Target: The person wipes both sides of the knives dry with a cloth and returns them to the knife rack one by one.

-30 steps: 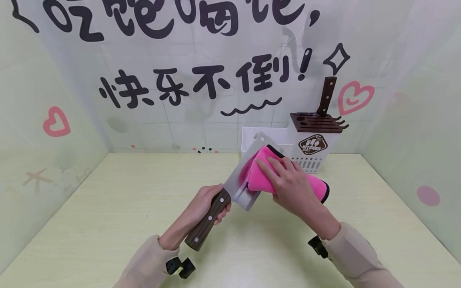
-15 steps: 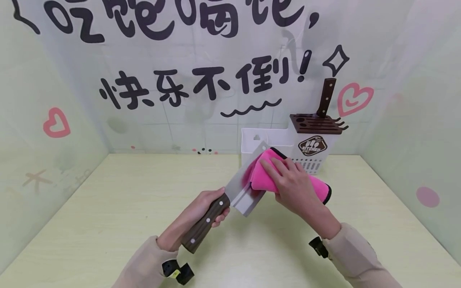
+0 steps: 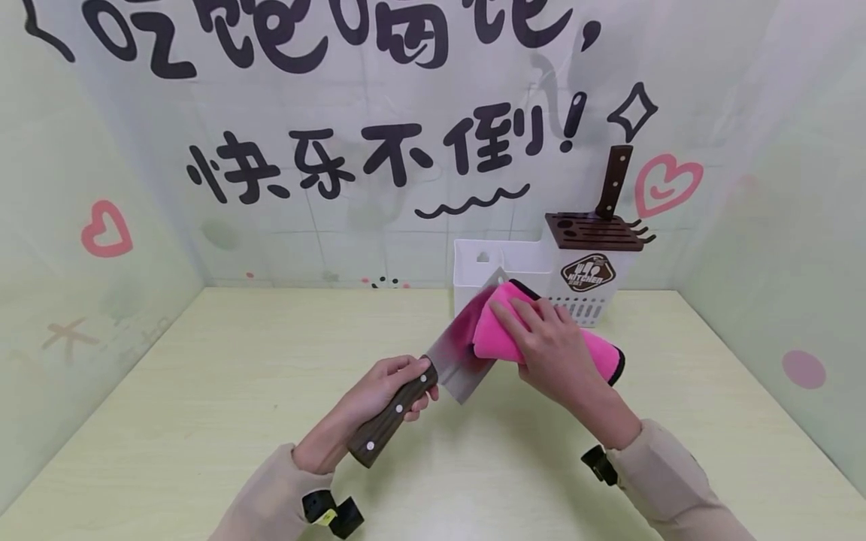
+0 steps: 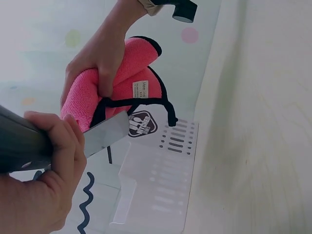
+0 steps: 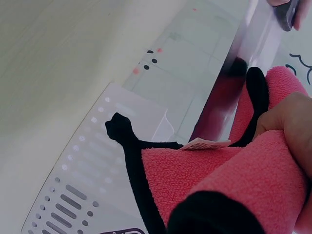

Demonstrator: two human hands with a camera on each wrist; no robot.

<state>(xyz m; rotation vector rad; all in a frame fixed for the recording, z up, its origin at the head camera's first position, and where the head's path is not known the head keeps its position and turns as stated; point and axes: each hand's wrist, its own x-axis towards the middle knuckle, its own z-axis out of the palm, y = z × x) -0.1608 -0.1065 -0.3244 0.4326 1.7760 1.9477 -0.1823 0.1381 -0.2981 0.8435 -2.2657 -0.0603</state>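
a pale table (image 3: 203, 421) reaches back to a far wall (image 3: 325, 255) whose dark writing (image 3: 395, 150) is cut off along the top. over the middle, the left hand (image 3: 389, 387) has its fingers curled round the brown handle (image 3: 382, 428) of a cleaver (image 3: 455, 361), blade slanting far and right. to its right, the right hand (image 3: 548, 346) pinches a folded pink cloth (image 3: 497, 330) between thumb and fingers, against the blade; the cloth hides the blade's right part, and print on its tag (image 4: 140, 89) is too small to read. far right, a white knife holder (image 3: 558, 263), partly hidden by cloth and hand, has one knife (image 3: 614, 180) standing in it, only the handle showing.
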